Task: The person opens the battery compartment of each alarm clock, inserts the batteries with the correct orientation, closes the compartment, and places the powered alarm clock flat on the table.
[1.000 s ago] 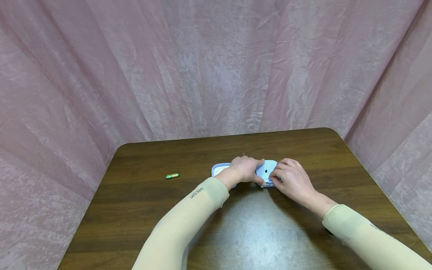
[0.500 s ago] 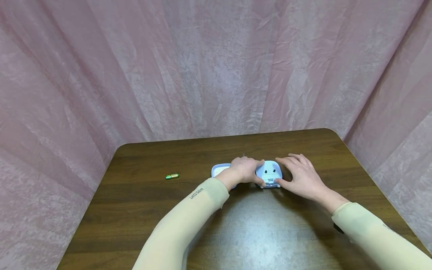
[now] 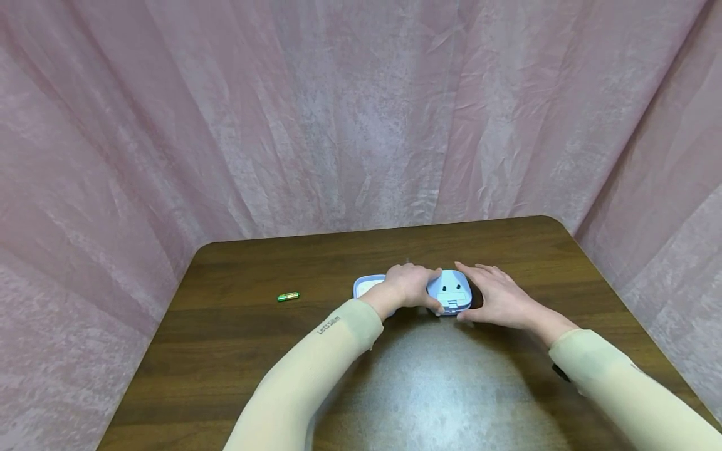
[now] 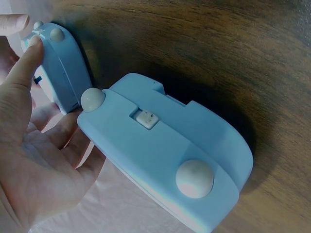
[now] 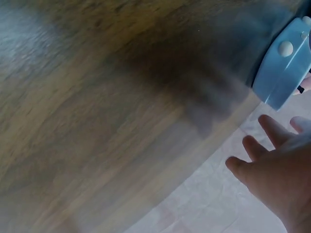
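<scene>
A rounded pale blue device [image 3: 452, 293] with two black knobs on its upper face lies between the hands. My left hand [image 3: 408, 285] holds its left side, thumb at the near edge and fingers at the far edge. Around its right side, my right hand [image 3: 501, 302] is spread, thumb by the near corner; the right wrist view shows its fingers extended. A second blue device [image 3: 363, 285], with a white face, lies partly hidden under my left wrist. In the left wrist view this second device [image 4: 199, 133] shows round white feet and a small recessed white piece.
A small green battery [image 3: 288, 296] lies on the brown wooden table [image 3: 237, 351], left of both devices. Pink curtains [image 3: 361, 113] hang behind the table and along its sides.
My right hand has drawn back from working at the near part of the device's upper face, then spread around its right side. My left hand has stayed in place.
</scene>
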A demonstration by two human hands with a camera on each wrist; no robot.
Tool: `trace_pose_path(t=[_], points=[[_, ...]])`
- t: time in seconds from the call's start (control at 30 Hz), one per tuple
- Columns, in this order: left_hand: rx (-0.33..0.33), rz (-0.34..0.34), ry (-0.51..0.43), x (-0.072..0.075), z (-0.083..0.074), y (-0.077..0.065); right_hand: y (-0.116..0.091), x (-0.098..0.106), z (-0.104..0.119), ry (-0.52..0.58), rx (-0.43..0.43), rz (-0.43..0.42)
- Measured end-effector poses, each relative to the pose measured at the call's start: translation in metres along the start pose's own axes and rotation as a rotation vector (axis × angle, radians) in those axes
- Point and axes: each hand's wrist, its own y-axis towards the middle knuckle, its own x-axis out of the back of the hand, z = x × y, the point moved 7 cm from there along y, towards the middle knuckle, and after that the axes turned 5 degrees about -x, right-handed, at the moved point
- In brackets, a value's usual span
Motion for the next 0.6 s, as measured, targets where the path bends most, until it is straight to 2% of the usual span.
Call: trace_pose_path(t=[0.2, 0.6], points=[[0.000, -0.004, -0.005, 0.0006, 0.0002, -0.0004, 0.0029, -0.0038, -0.0013, 0.015, -0.015, 0.028], [0.002, 0.006, -0.003, 0.0008, -0.0001, -0.0006, 0.0055, -0.0037, -0.0018, 0.033, -0.013, 0.019]])
